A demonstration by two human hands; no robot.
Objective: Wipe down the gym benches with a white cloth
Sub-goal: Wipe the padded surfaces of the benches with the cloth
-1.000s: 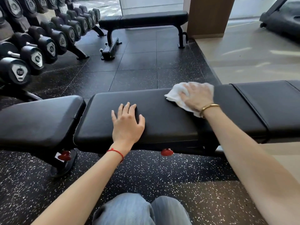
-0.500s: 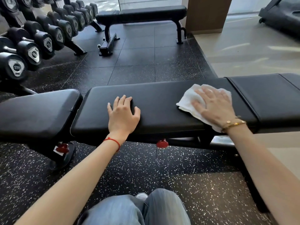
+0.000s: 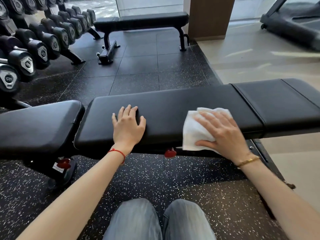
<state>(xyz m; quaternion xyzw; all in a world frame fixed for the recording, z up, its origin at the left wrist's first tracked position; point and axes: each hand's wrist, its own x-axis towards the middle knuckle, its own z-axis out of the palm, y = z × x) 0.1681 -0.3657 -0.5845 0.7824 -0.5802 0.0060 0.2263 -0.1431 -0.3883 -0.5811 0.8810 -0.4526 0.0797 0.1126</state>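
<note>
A white cloth (image 3: pixel 195 130) is pressed flat on the black bench tabletop (image 3: pixel 169 108) at the centre right of the frame.

At the upper left a rack of dumbbells (image 3: pixel 34 44) is seen; below it, at the left edge, the separate seat pad (image 3: pixel 38 125) is set just beside the long pad; the left hand (image 3: pixel 128 125), a red string (image 3: pixel 117 153) tied at its wrist, is laid flat on the long pad with fingers straight and spread, nothing being held; a second bench (image 3: pixel 143 21) is seen at the upper centre; the right hand (image 3: pixel 223 134), a gold bracelet (image 3: pixel 247 161) worn at its wrist, is laid on the cloth with fingers extended, the cloth draped over the near edge of the pad; a treadmill (image 3: pixel 294 26) is seen at the upper right.
</note>
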